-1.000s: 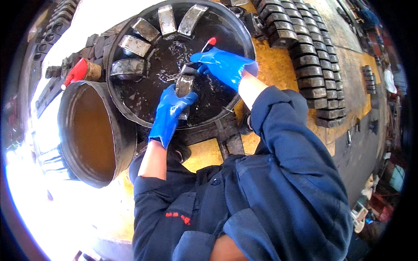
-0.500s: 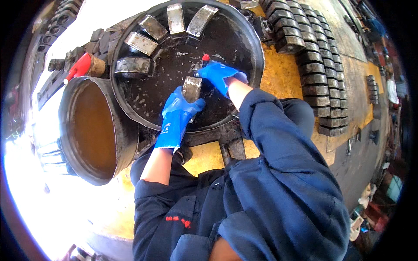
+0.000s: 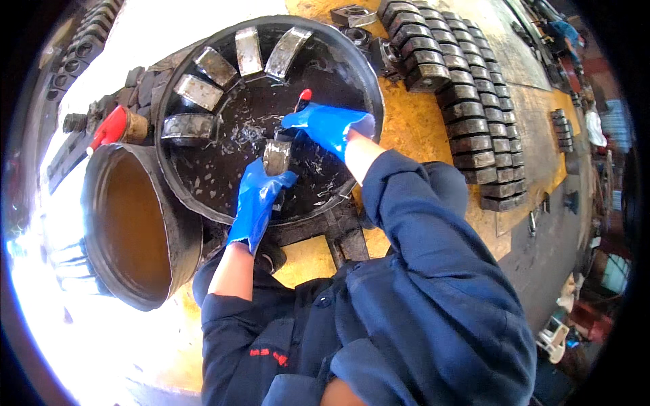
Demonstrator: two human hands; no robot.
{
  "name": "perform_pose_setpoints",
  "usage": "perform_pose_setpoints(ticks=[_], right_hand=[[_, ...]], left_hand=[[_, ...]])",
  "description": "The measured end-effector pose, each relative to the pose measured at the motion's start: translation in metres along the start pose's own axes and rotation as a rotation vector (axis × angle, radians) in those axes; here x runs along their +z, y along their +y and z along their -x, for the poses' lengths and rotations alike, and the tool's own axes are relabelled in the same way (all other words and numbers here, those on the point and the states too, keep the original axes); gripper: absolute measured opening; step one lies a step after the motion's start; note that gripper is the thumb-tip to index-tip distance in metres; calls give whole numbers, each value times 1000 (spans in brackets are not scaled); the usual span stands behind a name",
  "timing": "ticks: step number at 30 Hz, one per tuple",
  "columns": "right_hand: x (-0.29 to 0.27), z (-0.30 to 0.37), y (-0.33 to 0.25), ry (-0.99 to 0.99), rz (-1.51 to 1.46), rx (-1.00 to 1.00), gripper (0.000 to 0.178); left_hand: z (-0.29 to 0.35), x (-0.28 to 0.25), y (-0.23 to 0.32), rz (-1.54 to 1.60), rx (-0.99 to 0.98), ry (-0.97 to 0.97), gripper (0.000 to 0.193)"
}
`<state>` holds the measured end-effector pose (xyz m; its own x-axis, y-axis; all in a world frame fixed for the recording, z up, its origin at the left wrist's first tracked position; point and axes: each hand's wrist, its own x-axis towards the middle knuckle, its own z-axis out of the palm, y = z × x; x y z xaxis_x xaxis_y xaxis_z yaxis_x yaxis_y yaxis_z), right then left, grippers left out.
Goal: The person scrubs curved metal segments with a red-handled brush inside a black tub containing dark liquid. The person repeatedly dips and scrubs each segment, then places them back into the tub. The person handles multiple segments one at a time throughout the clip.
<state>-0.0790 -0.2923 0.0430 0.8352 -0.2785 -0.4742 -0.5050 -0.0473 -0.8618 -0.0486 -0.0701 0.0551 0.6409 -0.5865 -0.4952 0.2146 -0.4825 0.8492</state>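
My left hand (image 3: 256, 196), in a blue rubber glove, is closed around the near part of a curved metal block (image 3: 276, 157). The block is tilted up inside a wide, round, dark tub (image 3: 376, 111) with wet-looking contents. My right hand (image 3: 332, 128), gloved the same way, is closed just beyond the block. From its fist sticks the red end of a tool (image 3: 305, 95); its working end is hidden, so I cannot tell its kind. Several similar curved metal blocks (image 3: 248, 51) stand along the tub's far and left inner wall.
A drum (image 3: 184, 243) with brown contents stands left of the tub. Beside it is a red thing with a brown end (image 3: 112, 128). Long rows of dark metal blocks (image 3: 470, 125) line the right side, and loose metal parts (image 3: 353, 15) lie beyond the tub.
The whole view has shifted, so the scene sits further left and lower. My right hand and the red-ended tool have moved slightly away from the block. More pale streaks show in the tub.
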Motion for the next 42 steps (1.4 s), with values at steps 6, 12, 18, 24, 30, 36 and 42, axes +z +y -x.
perform_pose_setpoints(ticks=[6,12,18,24,30,36,42], right_hand=[[17,-41,53,88,282,36,52],[9,-66,105,76,477,-26,45],[-34,32,-14,45,14,-134,25],[-45,44,-5,50,116,-150,13],[16,-7,32,-64,-36,-181,7],[15,-32,76,-62,-452,-411,3],[52,1,10,-75,-528,-438,12]], left_hand=[[-11,5,-16,27,-76,18,40],[-25,18,-22,-73,-30,72,38],[-38,23,-17,141,60,126,35],[-24,9,-19,433,155,134,30],[-42,-49,-58,359,159,195,43],[-57,-52,-66,240,44,123,35],[-95,-92,-124,426,-217,160,43]])
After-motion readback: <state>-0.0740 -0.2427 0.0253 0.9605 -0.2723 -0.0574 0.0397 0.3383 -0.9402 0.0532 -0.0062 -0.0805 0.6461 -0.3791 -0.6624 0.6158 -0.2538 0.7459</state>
